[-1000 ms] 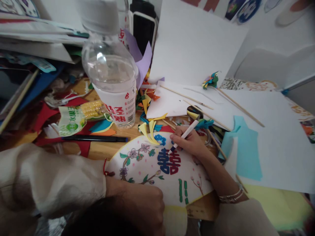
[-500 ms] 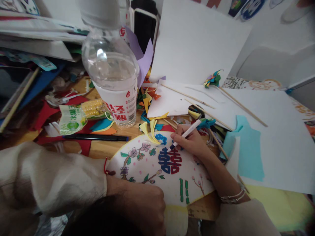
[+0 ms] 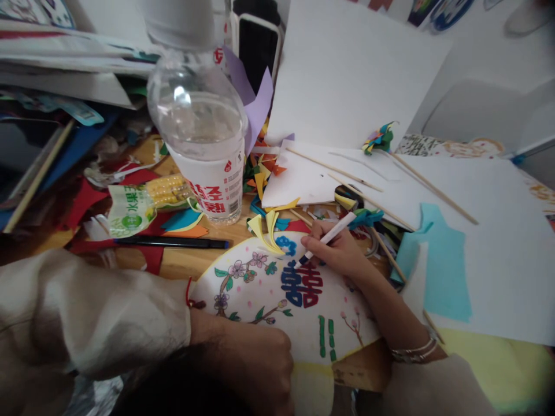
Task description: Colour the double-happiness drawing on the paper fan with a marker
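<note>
A white marker (image 3: 332,234) is pinched in my right hand (image 3: 336,251), its dark tip at the top of the blue half of a double character. The character is drawn on a white paper fan (image 3: 255,297) with a yellow rim, painted flowers, branches and green bars. My left hand (image 3: 255,352) lies curled into a fist over the fan's lower left part, beside its pale yellow bottom piece (image 3: 313,384); its fingertips are hidden. Yellow curled paper strips (image 3: 266,231) stand at the fan's upper edge, near a blue flower shape.
Behind the fan stands a water bottle (image 3: 203,144). A black pen (image 3: 173,241) and a corn packet (image 3: 147,205) lie at left among paper scraps. At right are thin wooden sticks (image 3: 437,190), turquoise paper (image 3: 446,271) and white sheets (image 3: 511,242). Dark hair covers the bottom middle.
The whole view has shifted slightly, so things sit a little further right. Both hands, the marker and the fan keep nearly the same places relative to each other.
</note>
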Tool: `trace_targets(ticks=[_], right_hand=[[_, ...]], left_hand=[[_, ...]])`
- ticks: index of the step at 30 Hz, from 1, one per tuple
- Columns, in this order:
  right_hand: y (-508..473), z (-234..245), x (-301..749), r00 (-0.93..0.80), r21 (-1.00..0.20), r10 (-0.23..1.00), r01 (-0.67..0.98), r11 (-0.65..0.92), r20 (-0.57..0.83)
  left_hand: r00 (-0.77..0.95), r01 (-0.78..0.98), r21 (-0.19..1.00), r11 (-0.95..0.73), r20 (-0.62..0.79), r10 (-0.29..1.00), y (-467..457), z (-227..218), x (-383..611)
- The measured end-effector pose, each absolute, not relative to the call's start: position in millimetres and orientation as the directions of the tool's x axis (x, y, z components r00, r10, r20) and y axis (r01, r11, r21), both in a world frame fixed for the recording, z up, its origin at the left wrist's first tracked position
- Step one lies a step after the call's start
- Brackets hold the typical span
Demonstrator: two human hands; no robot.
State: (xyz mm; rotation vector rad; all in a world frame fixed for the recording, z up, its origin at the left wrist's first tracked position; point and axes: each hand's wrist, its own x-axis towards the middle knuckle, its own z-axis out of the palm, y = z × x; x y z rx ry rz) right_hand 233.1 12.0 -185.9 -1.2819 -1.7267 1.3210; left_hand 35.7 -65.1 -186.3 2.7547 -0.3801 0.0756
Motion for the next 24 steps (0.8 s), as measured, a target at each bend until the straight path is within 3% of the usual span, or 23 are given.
trace_targets(ticks=[24], right_hand=[[11.5, -187.7, 234.5, -0.353, -0.941, 0.931, 0.337, 0.033, -0.094]], left_hand=[[0.959, -0.281, 0.352, -0.893, 0.133, -0.249, -64.8, -187.7, 36.2]])
